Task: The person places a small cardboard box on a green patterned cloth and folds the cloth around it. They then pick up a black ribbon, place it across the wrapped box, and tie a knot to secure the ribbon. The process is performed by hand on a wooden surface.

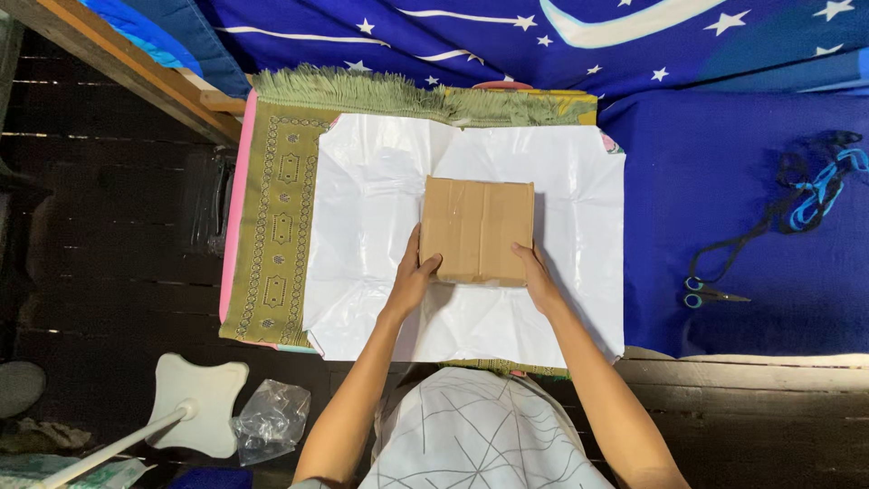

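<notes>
A flat brown cardboard box (477,228) lies in the middle of a white plastic sheet (371,199). My left hand (415,276) grips the box's near left corner, thumb on top. At the near right corner my right hand (538,276) holds the box edge in the same way. The sheet is spread over a green patterned mat (276,226) with a fringe at the far end.
Blue-handled scissors (711,293) and a tangle of black and blue cord (815,190) lie on the blue cloth to the right. A crumpled clear plastic bag (270,418) and a white stand base (201,403) sit on the dark wooden floor at lower left.
</notes>
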